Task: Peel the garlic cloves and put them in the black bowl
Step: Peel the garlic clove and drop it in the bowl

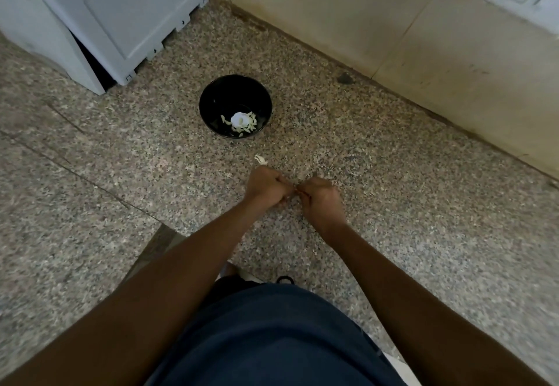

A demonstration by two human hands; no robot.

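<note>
Glossy black bowl [211, 95] (floor [378, 174] speckled stone)

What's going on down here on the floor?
A person is peeling garlic over a speckled stone floor. The left hand and right hand meet with fingers curled, working something too small to make out. Ahead, the black bowl already holds peeled cloves. A scrap of garlic skin lies between.

No text, label, brand, number or sign can be read anywhere in this view.
</note>
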